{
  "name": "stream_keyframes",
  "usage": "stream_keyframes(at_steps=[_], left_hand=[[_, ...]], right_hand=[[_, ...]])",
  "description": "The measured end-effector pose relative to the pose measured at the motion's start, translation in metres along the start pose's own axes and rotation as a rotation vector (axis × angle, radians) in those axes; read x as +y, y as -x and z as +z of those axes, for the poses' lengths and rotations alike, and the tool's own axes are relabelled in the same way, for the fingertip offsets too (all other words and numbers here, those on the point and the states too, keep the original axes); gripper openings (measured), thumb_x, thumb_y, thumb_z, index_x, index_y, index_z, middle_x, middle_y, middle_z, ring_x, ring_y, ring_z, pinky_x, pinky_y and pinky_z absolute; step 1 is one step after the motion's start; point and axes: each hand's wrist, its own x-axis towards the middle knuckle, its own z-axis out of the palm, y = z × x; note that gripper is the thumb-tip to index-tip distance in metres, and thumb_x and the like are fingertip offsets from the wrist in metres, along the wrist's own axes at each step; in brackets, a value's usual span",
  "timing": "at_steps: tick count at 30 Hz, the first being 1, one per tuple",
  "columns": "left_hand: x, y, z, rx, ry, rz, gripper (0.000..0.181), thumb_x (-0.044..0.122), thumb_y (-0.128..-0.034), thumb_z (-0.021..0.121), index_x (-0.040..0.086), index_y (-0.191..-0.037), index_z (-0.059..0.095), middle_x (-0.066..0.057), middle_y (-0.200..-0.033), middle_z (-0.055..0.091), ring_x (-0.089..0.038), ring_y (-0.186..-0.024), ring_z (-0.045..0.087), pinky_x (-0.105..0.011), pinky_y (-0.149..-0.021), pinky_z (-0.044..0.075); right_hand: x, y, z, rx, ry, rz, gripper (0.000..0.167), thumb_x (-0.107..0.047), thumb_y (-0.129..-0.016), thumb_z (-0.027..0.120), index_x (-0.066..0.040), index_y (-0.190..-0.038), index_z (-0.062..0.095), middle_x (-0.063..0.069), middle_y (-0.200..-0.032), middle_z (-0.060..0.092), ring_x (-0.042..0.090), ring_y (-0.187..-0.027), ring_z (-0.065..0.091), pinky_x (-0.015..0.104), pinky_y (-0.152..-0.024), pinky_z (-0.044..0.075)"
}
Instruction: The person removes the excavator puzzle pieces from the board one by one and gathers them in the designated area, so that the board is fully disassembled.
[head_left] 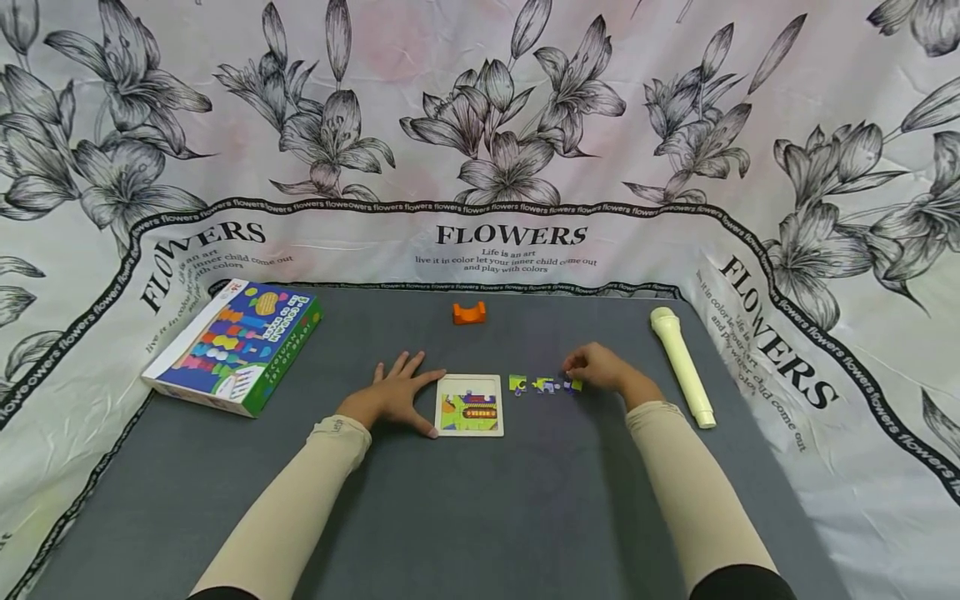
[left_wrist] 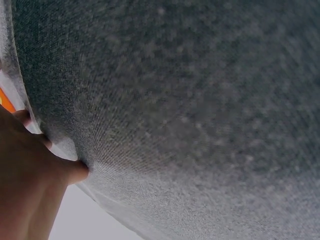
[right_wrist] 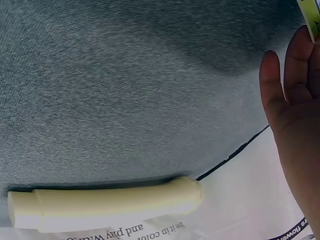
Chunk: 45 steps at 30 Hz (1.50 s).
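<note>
the right hand is low over the dark grey, fabric-covered worktop, its fingers bent in a nearly closed grip that seems to pinch a small, flat, green-and-purple jigsaw piece; the right wrist view shows the piece's edge at the fingertips, but the thumb's part in the hold is hidden. the left hand is spread wide with nothing in its grip, thumb and forefinger reaching the left edge of the pale, square, wooden-looking puzzle tray, which lies flat between the hands.

best to take the piece by its edges, leaving the printed face readable and the knobs free. lift it clear of the green-and-white piece and the small purple-and-green piece lying in a row beside the tray, rather than sweeping across them. the pale upper band of the tray looks the likeliest place for it: match the colours, turn the knobs to suit, lower it level, then press with one fingertip. the left fingers should brace the tray lightly against sliding; forcing a tilted piece could pop its neighbours loose.
</note>
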Motion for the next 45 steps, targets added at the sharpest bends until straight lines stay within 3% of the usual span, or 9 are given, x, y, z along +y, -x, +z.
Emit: stream_keyframes(at_steps=[10, 18, 26, 33, 39, 45], left_hand=[[0.002, 0.003, -0.002, 0.003, 0.02, -0.007, 0.109, 0.064, -0.063, 0.082, 0.035, -0.153, 0.028, -0.008, -0.164, 0.002, -0.035, -0.15, -0.006, -0.066, -0.113, -0.004], [-0.002, 0.002, 0.0, -0.005, 0.019, -0.015, 0.109, 0.065, -0.0637, 0.08, 0.037, -0.154, 0.026, -0.006, -0.164, -0.001, -0.033, -0.15, -0.009, -0.066, -0.113, -0.005], [-0.002, 0.001, 0.002, 0.023, 0.007, -0.004, 0.108, 0.065, -0.0631, 0.081, 0.036, -0.153, 0.028, -0.007, -0.164, 0.002, -0.034, -0.15, -0.007, -0.066, -0.113, -0.003], [0.0, -0.002, 0.002, 0.007, -0.004, -0.015, 0.109, 0.067, -0.0626, 0.08, 0.039, -0.153, 0.026, -0.005, -0.165, 0.0, -0.032, -0.15, -0.008, -0.064, -0.114, -0.004], [-0.003, -0.002, 0.004, 0.026, -0.001, -0.011, 0.108, 0.066, -0.0628, 0.08, 0.038, -0.153, 0.028, -0.005, -0.165, 0.001, -0.032, -0.15, -0.007, -0.064, -0.114, -0.003], [-0.004, -0.002, 0.004, 0.025, -0.014, 0.006, 0.107, 0.066, -0.0643, 0.08, 0.037, -0.153, 0.027, -0.005, -0.164, 0.002, -0.033, -0.15, -0.006, -0.065, -0.113, -0.002]], right_hand=[[0.008, -0.004, 0.007, -0.031, 0.03, -0.004, 0.015, 0.001, -0.091, 0.061, 0.007, -0.102, 0.069, 0.016, -0.097, 0.071, 0.016, -0.083, 0.061, 0.032, -0.073, 0.049], [0.008, -0.006, 0.011, -0.022, 0.041, -0.052, 0.014, 0.002, -0.09, 0.062, 0.008, -0.1, 0.067, 0.018, -0.095, 0.07, 0.019, -0.084, 0.063, 0.034, -0.074, 0.05], [0.002, -0.007, 0.013, 0.044, -0.002, -0.056, 0.012, -0.001, -0.091, 0.061, 0.006, -0.099, 0.068, 0.016, -0.095, 0.07, 0.021, -0.084, 0.062, 0.037, -0.075, 0.05], [-0.045, -0.023, 0.031, 0.073, 0.057, -0.11, 0.015, -0.012, -0.095, 0.061, -0.002, -0.101, 0.07, 0.008, -0.095, 0.07, 0.019, -0.084, 0.063, 0.04, -0.077, 0.051], [-0.1, -0.04, 0.06, -0.005, 0.144, -0.221, 0.016, -0.014, -0.095, 0.062, -0.005, -0.104, 0.072, 0.005, -0.096, 0.068, 0.015, -0.082, 0.06, 0.036, -0.075, 0.051], [-0.128, -0.054, 0.085, -0.077, 0.248, -0.294, 0.02, -0.018, -0.095, 0.063, -0.011, -0.111, 0.072, 0.002, -0.107, 0.07, 0.019, -0.099, 0.064, 0.042, -0.09, 0.049]])
